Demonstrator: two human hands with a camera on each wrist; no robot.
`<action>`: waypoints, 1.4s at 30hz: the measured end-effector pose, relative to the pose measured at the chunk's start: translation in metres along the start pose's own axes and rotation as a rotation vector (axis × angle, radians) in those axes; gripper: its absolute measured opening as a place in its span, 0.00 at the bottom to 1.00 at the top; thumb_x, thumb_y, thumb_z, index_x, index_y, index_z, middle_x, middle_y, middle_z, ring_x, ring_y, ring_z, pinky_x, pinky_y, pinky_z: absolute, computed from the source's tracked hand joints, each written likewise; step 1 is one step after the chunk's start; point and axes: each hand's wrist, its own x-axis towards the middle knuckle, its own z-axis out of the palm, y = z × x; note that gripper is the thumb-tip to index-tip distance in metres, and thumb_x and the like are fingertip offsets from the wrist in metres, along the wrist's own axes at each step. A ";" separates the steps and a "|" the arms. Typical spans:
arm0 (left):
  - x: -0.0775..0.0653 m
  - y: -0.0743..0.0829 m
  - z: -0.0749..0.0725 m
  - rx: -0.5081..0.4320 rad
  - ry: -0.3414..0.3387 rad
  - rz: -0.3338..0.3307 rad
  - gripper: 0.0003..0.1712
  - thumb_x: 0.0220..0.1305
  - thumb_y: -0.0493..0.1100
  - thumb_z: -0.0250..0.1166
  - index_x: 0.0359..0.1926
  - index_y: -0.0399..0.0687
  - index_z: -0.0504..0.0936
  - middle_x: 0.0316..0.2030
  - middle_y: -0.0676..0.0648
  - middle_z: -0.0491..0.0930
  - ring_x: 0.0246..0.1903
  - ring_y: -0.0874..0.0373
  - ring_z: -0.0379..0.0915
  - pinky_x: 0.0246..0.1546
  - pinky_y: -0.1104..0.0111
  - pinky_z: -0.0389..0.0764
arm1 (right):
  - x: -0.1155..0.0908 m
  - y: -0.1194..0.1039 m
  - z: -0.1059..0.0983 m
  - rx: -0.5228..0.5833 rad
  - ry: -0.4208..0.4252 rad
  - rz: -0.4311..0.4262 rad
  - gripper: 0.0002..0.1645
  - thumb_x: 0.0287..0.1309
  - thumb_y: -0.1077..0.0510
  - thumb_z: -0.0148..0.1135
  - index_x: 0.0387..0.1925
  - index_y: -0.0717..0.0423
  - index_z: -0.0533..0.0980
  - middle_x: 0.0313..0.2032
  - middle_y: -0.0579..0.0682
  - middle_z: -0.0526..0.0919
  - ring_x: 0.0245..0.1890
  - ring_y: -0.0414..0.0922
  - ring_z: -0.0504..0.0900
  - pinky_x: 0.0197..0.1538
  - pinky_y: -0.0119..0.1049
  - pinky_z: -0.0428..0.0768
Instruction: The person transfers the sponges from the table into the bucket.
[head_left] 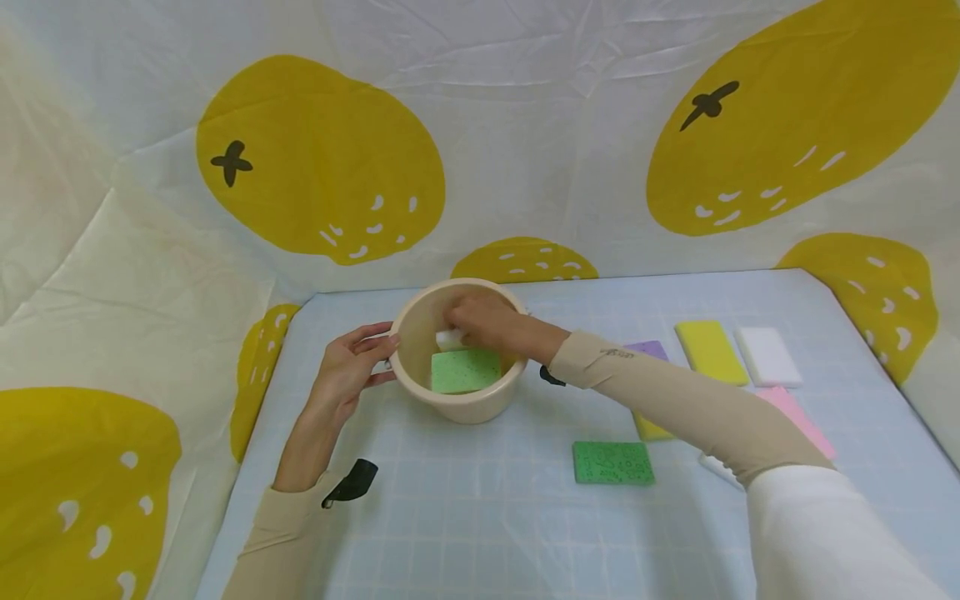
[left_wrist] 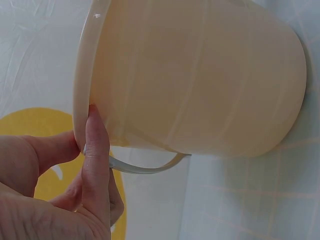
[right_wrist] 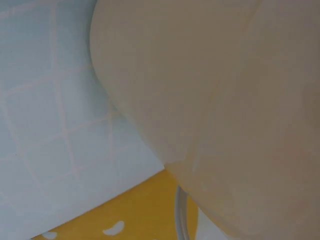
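Note:
A cream plastic bucket stands upright on the table, its mouth towards the head camera. At its left, my left hand pinches the rim, thumb at the edge and fingers against the outer wall, clearest in the left wrist view. My right hand reaches down inside the bucket, fingers curled at a white sponge that they partly cover. Below that hand a light green sponge lies in the bucket. The bucket's outer wall fills much of the right wrist view, where the right hand is hidden.
Right of the bucket lie a dark green sponge, a yellow sponge, a white sponge, a pink sponge and a purple one. My right forearm partly covers several. A grey bucket handle hangs by the left hand.

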 end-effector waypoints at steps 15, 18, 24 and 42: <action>-0.002 0.001 0.001 -0.003 -0.011 0.012 0.29 0.70 0.46 0.69 0.68 0.44 0.76 0.57 0.40 0.78 0.43 0.57 0.82 0.40 0.67 0.88 | -0.013 0.003 -0.007 0.038 -0.039 0.014 0.15 0.67 0.65 0.66 0.54 0.63 0.80 0.52 0.56 0.84 0.53 0.52 0.77 0.61 0.43 0.77; -0.002 0.001 0.001 -0.001 -0.013 0.015 0.29 0.70 0.46 0.69 0.68 0.44 0.76 0.57 0.40 0.78 0.44 0.57 0.82 0.40 0.67 0.88 | -0.014 0.003 -0.012 0.057 -0.025 -0.009 0.14 0.66 0.66 0.67 0.52 0.65 0.80 0.48 0.57 0.84 0.47 0.52 0.77 0.56 0.42 0.78; -0.001 -0.001 0.002 0.002 -0.008 0.008 0.27 0.71 0.46 0.68 0.67 0.45 0.76 0.58 0.40 0.78 0.46 0.53 0.82 0.41 0.66 0.89 | -0.020 0.002 -0.023 0.119 -0.037 -0.023 0.13 0.67 0.65 0.66 0.51 0.66 0.80 0.45 0.58 0.84 0.44 0.50 0.77 0.52 0.39 0.81; -0.006 0.001 0.002 0.001 -0.013 0.021 0.29 0.71 0.46 0.69 0.69 0.42 0.75 0.56 0.41 0.79 0.42 0.60 0.81 0.41 0.67 0.88 | -0.047 0.016 -0.051 0.272 0.071 -0.090 0.15 0.69 0.64 0.63 0.54 0.66 0.79 0.50 0.62 0.83 0.48 0.54 0.81 0.54 0.44 0.84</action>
